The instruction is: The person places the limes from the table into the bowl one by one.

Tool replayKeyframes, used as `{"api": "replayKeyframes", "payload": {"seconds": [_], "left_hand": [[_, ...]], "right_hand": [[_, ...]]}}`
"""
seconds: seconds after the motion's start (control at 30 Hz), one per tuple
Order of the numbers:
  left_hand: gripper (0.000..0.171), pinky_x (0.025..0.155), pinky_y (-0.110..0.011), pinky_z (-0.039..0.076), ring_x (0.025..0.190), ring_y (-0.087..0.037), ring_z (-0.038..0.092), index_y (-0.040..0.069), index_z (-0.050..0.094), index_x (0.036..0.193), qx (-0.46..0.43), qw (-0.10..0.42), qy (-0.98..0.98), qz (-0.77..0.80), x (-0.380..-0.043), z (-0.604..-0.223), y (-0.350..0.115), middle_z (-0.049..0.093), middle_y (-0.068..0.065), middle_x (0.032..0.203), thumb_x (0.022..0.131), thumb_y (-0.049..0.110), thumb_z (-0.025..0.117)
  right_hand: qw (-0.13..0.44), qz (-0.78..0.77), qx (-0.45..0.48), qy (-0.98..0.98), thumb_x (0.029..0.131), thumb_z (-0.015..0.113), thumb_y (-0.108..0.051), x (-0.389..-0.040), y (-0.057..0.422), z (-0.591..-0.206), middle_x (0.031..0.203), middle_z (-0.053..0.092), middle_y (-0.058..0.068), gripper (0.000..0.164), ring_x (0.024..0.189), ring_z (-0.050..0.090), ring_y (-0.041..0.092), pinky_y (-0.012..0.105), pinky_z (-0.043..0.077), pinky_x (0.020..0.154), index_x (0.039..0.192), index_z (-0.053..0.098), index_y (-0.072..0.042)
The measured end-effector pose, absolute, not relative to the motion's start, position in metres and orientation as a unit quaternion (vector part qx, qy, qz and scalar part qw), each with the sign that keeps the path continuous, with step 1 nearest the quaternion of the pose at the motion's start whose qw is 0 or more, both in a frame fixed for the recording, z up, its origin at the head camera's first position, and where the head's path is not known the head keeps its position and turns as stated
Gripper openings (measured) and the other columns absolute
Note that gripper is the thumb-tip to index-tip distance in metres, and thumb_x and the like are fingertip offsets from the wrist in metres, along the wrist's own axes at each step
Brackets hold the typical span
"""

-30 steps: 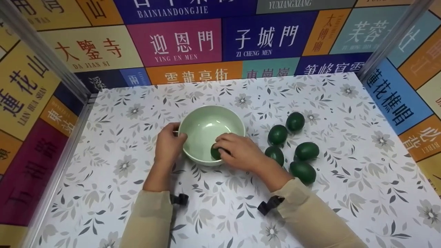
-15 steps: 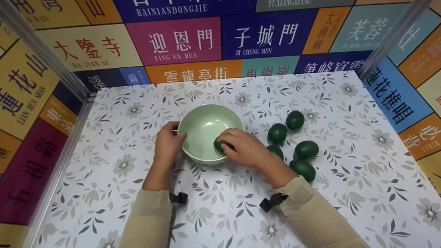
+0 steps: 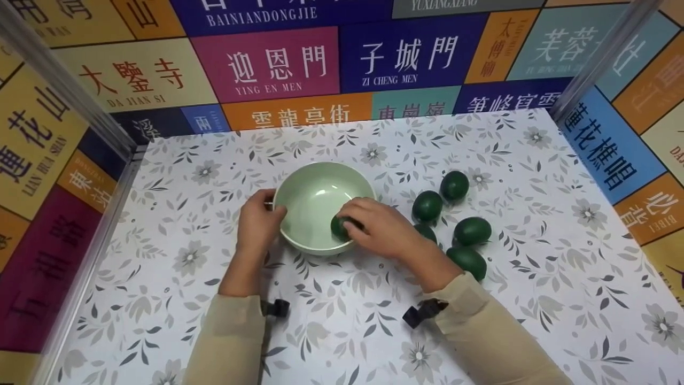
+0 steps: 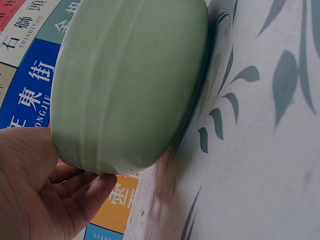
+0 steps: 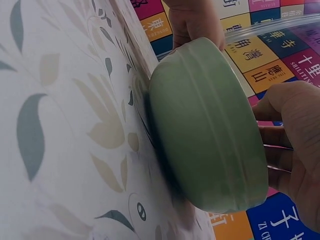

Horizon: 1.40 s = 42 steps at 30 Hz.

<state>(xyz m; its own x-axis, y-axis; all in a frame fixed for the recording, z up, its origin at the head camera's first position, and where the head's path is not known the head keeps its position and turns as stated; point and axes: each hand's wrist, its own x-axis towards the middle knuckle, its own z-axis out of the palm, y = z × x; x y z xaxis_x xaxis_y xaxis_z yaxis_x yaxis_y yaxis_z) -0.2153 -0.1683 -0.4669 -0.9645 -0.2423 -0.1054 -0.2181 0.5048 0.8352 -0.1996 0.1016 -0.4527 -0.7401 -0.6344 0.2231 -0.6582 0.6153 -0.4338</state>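
Note:
A pale green bowl [image 3: 312, 203] stands on the table, with my left hand [image 3: 257, 222] gripping its left rim, thumb over the edge and fingers against the outside. In the left wrist view those fingers lie against the outer wall of the bowl [image 4: 125, 90]. Over the right side of the bowl, my right hand [image 3: 382, 227] holds a dark green, egg-shaped fruit [image 3: 339, 229] low inside it. From the right wrist view, the bowl wall [image 5: 205, 125] hides the fruit, and my right fingers [image 5: 280, 155] reach past the rim.
To the right, several more dark green fruits [image 3: 473, 231] lie loosely grouped on the flower-patterned tablecloth [image 3: 534, 299]. One of them [image 3: 426, 232] is partly hidden by my right wrist. Panels with printed characters [image 3: 267, 64] wall the table at the back and sides.
My right hand has shifted slightly right and away from me inside the bowl with the fruit, then stayed nearly still. The left hand keeps its grip on the rim.

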Motion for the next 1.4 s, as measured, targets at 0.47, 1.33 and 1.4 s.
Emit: {"api": "replayKeyframes", "payload": {"seconds": [0.47,1.33,1.4], "left_hand": [[0.050,0.097,-0.039,0.055,0.112,-0.025,0.065,0.007,0.064,0.137,0.128,0.020,-0.871,-0.474,-0.215,-0.470,-0.169,0.069,-0.011,0.130,0.087,0.011,0.061],[0.047,0.094,-0.037,0.055,0.110,-0.025,0.066,0.007,0.066,0.134,0.117,0.033,-0.866,-0.485,-0.216,-0.470,-0.169,0.070,-0.011,0.127,0.087,0.010,0.063],[0.047,0.095,-0.037,0.055,0.110,-0.025,0.066,0.007,0.067,0.134,0.119,0.032,-0.866,-0.484,-0.215,-0.470,-0.170,0.070,-0.011,0.126,0.087,0.011,0.064]], "right_hand": [[0.052,0.270,0.355,-0.894,0.102,0.062,-0.024,-0.188,0.111,-0.445,0.130,0.068,0.004,0.030,0.125,0.063,0.023,0.042,0.051,0.109,0.128,0.070,-0.012],[0.105,0.297,0.322,-0.893,0.100,0.066,-0.021,-0.175,0.152,-0.427,0.132,0.068,0.004,0.029,0.126,0.065,0.023,0.043,0.052,0.108,0.128,0.071,-0.015],[0.105,0.298,0.315,-0.895,0.100,0.066,-0.020,-0.174,0.159,-0.428,0.131,0.068,0.004,0.029,0.125,0.065,0.023,0.043,0.052,0.107,0.128,0.071,-0.014]]}}
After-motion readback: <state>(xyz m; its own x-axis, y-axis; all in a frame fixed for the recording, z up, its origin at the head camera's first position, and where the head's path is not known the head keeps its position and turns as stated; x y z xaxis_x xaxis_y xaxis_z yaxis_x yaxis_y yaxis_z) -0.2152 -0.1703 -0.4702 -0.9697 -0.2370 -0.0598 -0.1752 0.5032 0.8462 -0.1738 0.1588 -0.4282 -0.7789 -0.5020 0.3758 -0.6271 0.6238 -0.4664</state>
